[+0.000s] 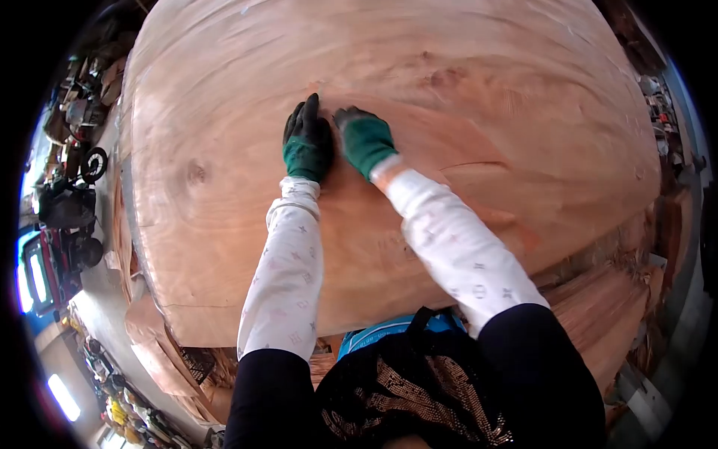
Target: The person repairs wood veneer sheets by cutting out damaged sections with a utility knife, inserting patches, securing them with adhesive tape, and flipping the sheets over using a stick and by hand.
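Two gloved hands on a broad wood sheet, the left one nearer the reddish patch

The wood sheet point(224, 247) fills most of the frame, running from near the left side to near the right, with its near edge along the bottom and its top cut off by the frame. Because of that cut and the lens's bending, I cannot tell which way its long axis runs; the grain sweeps broadly from left to right in curved bands.

Both hands are over the sheet's surface, left of its middle and in the upper half of the frame. The left hand point(307, 144), in a green and black glove, lies palm down with its fingers stretched toward the top of the frame, grasping nothing that shows. The right hand point(364, 138) is just beside it, angled toward the upper left, its fingers bent and slightly blurred. Whether it pinches something or only presses on the wood, I cannot tell.

The main relation is above the hands: a small reddish patch point(316, 87) lies just beyond the left fingertips, so the left hand is nearer to it than the right. A thin dark split point(476, 163) lies the other way, well to the right, nearer the right hand. One knot point(196, 173) shows at the left of the sheet. Beyond the near edge, at the lower right of the frame, lie more wood sheets point(591, 322).
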Tool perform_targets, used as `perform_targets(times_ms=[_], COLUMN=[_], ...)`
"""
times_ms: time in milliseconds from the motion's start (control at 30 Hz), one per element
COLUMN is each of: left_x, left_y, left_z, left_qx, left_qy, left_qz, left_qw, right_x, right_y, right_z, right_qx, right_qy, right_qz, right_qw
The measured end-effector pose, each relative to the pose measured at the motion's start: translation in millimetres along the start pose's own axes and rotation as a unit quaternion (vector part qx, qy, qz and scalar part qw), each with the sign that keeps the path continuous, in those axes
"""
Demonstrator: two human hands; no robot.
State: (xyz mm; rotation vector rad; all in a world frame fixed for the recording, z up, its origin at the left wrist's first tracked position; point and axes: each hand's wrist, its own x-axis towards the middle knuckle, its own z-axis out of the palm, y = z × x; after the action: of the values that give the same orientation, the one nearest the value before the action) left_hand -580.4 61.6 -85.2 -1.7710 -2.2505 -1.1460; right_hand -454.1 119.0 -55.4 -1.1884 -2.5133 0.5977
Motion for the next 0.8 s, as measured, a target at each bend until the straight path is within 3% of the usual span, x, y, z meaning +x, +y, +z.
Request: perform_targets(times_ms=[200, 267, 333, 367, 400, 467, 567, 633, 800], left_x=[2.5, 7.6, 12.8, 12.1, -5.2, -22.5, -25.1, -25.8, -24.5], left_y=[-14.0, 18.9, 65.6, 91.6, 37.3, 38.1, 70.6, 73.3, 79.0], left_z=[4.2, -8.1, -17.1, -22.9, 23.6, 39.7, 33.4, 34.7, 32.6], left_qx=[0.072, 0.075, -0.202, -0.213, -0.157, 0.048, 0.098, 0.102, 0.106], left_qy=[-0.039, -0.024, -0.122, -0.164, -0.13, -0.042, -0.013, -0.008, 0.016], left_qz=[0.082, 0.038, -0.136, -0.187, -0.002, 0.107, 0.067, 0.074, 0.088], left_qw=[0.993, 0.996, 0.962, 0.945, 0.979, 0.992, 0.993, 0.992, 0.99], right_x=[-62.9, -57.9, -55.6, -53.0, -52.3, -56.9, -77.4, -83.0, -77.2], right_y=[39.6, 38.8, 37.4, 38.8, 42.1, 51.3, 103.7, 151.1, 229.9], right_z=[-34.6, -35.8, -43.0, -40.5, -39.6, -55.8, -80.1, -87.1, -160.8], right_qx=[-0.022, -0.003, -0.006, -0.007, -0.008, -0.061, -0.123, -0.108, -0.203], right_qy=[-0.013, -0.017, -0.042, -0.043, -0.045, -0.1, -0.132, -0.096, -0.226], right_qz=[-0.068, -0.076, -0.063, -0.063, -0.063, -0.072, -0.162, -0.245, -0.273], right_qw=[0.997, 0.997, 0.997, 0.997, 0.997, 0.991, 0.97, 0.959, 0.913])
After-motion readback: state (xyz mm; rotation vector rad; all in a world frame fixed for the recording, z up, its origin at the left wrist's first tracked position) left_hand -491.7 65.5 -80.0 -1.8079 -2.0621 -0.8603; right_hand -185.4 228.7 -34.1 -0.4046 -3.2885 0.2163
